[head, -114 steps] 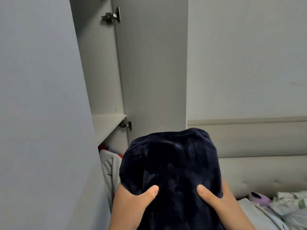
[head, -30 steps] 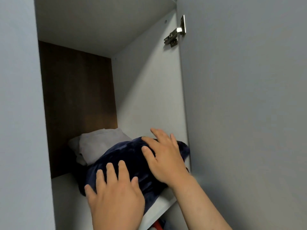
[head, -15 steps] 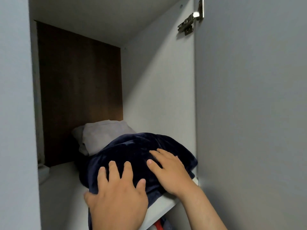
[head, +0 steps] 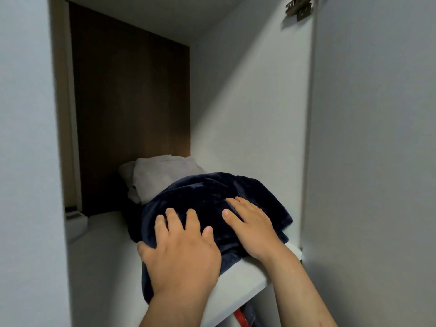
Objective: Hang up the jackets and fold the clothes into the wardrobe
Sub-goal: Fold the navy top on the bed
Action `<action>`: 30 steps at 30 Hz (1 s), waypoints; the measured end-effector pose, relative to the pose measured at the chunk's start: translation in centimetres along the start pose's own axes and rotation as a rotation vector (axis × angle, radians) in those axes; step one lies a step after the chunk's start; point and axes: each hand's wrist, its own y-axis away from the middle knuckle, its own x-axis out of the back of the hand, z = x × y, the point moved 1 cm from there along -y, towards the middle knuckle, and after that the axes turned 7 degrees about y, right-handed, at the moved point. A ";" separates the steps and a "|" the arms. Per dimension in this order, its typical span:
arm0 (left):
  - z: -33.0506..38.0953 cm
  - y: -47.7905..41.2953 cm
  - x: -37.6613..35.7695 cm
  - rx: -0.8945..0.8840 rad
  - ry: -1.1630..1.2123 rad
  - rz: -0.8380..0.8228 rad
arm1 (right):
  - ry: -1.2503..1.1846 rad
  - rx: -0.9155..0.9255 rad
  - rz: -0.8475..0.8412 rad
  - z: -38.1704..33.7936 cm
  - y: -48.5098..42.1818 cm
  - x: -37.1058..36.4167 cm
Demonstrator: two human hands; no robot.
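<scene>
Navy garment (head: pixel 212 192): folded plush bundle, dark blue, lying on the upper shelf (head: pixel 243 277) of the wardrobe (head: pixel 247 114). Its near edge hangs slightly over the shelf's front lip at the left; the far end leans against a grey garment (head: pixel 162 175).

Left hand (head: pixel 181 256): palm down on the near left part of the bundle, fingers straight and slightly spread, pressing flat. Nothing is pinched or gripped.

Right hand (head: pixel 252 227): palm down on the right part of the bundle, fingers straight and close together, thumb out to the side, pressing flat; the forearm crosses the shelf's front edge.

Grey garment: folded, pale, at the back of the same shelf, touching the navy one and close to the brown back panel (head: pixel 132 102).

Small white box (head: pixel 75 220): at the left rear of the shelf, apart from the clothes; details too dim to tell.

Door (head: pixel 377 161): pale, open at the right, with a metal hinge (head: pixel 298 8) at the top.

Red item (head: pixel 240 317): partly seen under the shelf, kind unclear.
</scene>
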 end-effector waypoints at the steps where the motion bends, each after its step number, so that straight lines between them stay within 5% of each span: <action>1: -0.1 0.0 -0.1 -0.004 0.000 -0.006 | 0.005 0.002 0.000 0.0 0.1 0.0; 21: -0.6 2.4 -0.5 -0.127 -0.063 0.060 | 0.079 -0.152 0.093 1.3 5.4 -0.9; 30: -1.3 4.4 0.3 -0.187 -0.036 -0.048 | 0.126 -0.137 0.194 1.8 8.0 -1.9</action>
